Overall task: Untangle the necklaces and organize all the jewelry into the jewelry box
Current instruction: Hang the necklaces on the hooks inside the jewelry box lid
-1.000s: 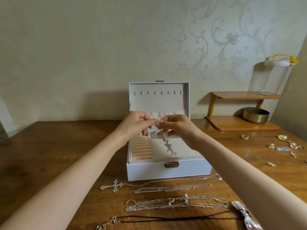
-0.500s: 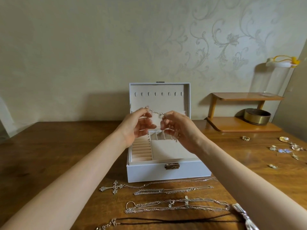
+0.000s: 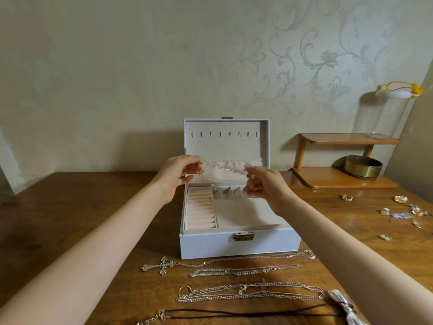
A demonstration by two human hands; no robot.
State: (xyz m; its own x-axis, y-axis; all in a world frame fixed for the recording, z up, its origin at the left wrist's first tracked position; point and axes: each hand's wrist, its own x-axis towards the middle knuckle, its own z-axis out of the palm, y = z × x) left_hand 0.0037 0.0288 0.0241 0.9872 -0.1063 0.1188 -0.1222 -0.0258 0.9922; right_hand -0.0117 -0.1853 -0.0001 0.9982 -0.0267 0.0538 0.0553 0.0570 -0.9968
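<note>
A white jewelry box (image 3: 239, 245) stands open at the table's middle, its lid upright with a row of hooks. My left hand (image 3: 180, 173) and my right hand (image 3: 262, 184) are raised over the tray and pinch the two ends of a thin silver chain (image 3: 222, 164), stretched between them in front of the lid's pocket. In front of the box lie a cross necklace (image 3: 164, 265), a beaded chain (image 3: 243, 270), a bundle of silver chains (image 3: 250, 293) and a black cord necklace (image 3: 234, 313).
Small earrings and rings (image 3: 407, 211) are scattered at the right. A wooden two-tier shelf (image 3: 339, 181) holds a brass bowl (image 3: 362, 166). A silver bow piece (image 3: 346, 306) lies at the lower right. The wall stands close behind the box.
My hands have risen from over the tray and moved apart, pulling the chain out straight in front of the lid. The pendant no longer dangles over the tray.
</note>
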